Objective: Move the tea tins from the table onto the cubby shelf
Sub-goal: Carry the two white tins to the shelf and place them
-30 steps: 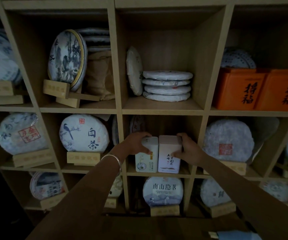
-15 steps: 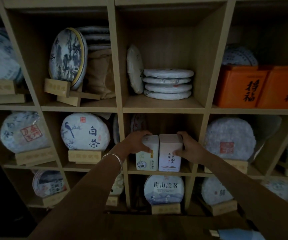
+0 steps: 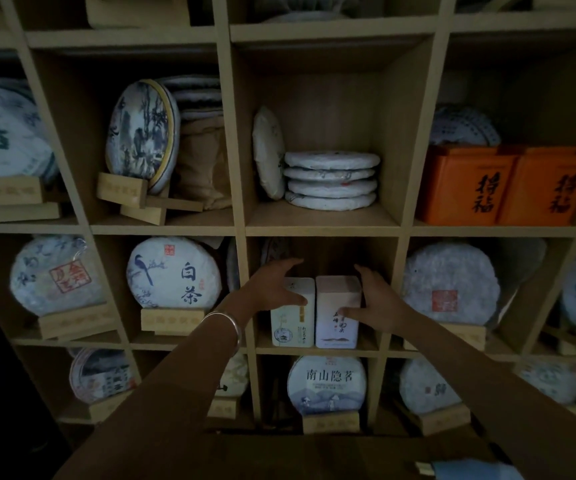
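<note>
Tins [image 3: 315,311] stand labelled, characters too small to read.

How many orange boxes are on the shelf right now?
2, side by side in the upper right cubby: the left orange box and the right orange box. Others may be hidden behind.

The left tea tin [image 3: 293,313] was white with a yellow strip, the right tea tin [image 3: 337,311] pale pink with dark script, the boxes [image 3: 504,185] orange with black characters.
</note>
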Demonstrator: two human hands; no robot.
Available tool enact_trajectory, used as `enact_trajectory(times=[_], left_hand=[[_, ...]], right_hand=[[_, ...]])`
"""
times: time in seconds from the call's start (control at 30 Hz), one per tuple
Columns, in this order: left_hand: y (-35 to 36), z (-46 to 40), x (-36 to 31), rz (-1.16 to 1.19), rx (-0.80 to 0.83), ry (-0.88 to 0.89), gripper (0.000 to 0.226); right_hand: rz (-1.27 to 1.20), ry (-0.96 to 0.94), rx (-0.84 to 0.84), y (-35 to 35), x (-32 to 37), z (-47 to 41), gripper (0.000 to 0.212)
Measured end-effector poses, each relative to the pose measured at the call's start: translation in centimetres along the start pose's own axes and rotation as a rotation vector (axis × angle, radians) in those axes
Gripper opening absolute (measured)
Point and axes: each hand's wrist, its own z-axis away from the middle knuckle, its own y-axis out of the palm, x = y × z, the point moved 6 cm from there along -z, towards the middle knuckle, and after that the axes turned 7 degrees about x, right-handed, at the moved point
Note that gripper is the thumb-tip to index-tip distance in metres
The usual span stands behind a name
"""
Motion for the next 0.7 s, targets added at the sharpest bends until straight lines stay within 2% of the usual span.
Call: enact_trajectory(times=[0.23, 0.4, 0.53, 0.63, 0.7], left_hand=[[-2.3, 1.2, -2.8, -0.149, -0.076, 0.057, 0.070], [-2.4, 1.7, -6.2, -0.208, -0.003, 0.140, 0.070], [-1.4, 2.1, -11.0, -0.176, 0.049, 0.287, 0.068], [1.2, 3.0, -15.5, -0.110, 0.126, 0.430, 0.060], [3.5, 3.9, -18.8, -0.103, 0.166, 0.535, 0.065]], right_hand=[[0.138, -0.037, -0.011, -3.1, 2.1, 2.7, 0.082], [0.203, 0.012, -0.056, -5.8, 2.6, 7.8, 0.063], [0.289, 0.209, -0.149, -8.9, 2.1, 14.1, 0.072], [0.288, 0.387, -0.189, -10.5, 1.9, 20.3, 0.064], [0.317, 0.521, -0.236, -11.6, 2.2, 25.6, 0.062]])
